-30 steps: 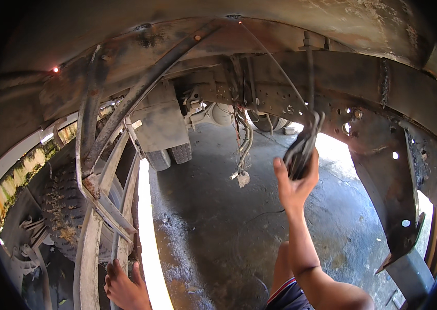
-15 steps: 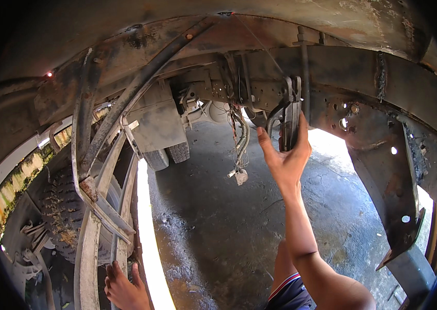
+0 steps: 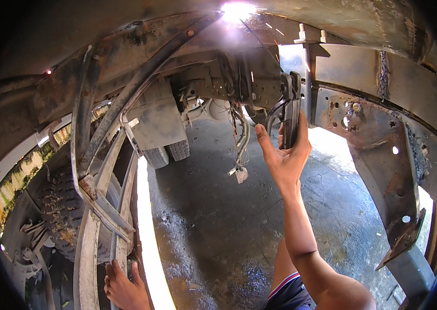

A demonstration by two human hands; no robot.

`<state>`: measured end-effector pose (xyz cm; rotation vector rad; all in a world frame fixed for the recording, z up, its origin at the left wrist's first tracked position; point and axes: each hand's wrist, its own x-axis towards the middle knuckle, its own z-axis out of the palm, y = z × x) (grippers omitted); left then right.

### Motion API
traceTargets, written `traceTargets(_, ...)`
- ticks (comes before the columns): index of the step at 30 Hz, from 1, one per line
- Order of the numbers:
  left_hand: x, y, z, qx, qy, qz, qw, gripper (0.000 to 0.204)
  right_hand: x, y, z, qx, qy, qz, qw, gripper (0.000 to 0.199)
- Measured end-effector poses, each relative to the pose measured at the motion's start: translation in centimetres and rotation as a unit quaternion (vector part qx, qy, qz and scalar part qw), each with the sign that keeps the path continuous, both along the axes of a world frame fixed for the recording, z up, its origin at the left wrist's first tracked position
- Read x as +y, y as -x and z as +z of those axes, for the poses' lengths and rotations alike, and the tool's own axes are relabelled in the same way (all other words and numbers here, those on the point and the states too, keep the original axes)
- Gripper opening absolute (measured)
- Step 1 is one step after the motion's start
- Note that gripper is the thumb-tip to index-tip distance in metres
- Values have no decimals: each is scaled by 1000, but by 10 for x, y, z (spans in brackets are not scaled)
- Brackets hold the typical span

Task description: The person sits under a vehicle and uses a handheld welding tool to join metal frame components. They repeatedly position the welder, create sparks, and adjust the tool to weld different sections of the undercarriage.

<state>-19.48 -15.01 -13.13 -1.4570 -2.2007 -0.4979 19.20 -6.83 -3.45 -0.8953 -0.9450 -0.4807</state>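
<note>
My right hand [image 3: 288, 155] is raised and closed around a dark welding electrode holder [image 3: 292, 111]. From its jaws a thin welding rod [image 3: 262, 42] slants up and left to a metal seam overhead. A bright white-violet arc [image 3: 239, 10] burns at the rod's tip, and orange sparks fly off to its right. At the lower left, my left hand [image 3: 125, 287] rests with fingers curled over the edge of a long pale metal rail [image 3: 120, 248], its thumb held apart.
Diagonal steel braces [image 3: 141, 85] cross at the left, near a treaded tyre [image 3: 66, 206]. Loose wires [image 3: 241, 139] hang mid-view. A holed steel bracket [image 3: 378, 160] and frame beam [image 3: 347, 67] stand at the right. Below lies a wet concrete floor [image 3: 213, 217].
A bright arc with sparks has flared at the rod's tip, lighting the frame beam and bolts. The holder has shifted very slightly left; my left hand has stayed in place.
</note>
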Motion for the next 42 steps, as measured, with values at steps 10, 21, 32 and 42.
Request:
traceTargets(10, -2, -3, 2, -11, 10, 5, 1000, 53, -1, 1, 3, 7, -2, 18, 1000, 76)
traceTargets(21, 4, 9, -11, 19, -6, -16, 1000, 51, -1, -7, -45, 104, -11, 4, 995, 72)
traceTargets(32, 7, 15, -22, 96, -156, -64, 981, 63, -8, 1, -27, 70, 45, 40, 996, 75)
traceTargets(42, 9, 15, -22, 115, -185, -67, 974, 62, -2, 4, -7, 27, 21, 39, 999, 83)
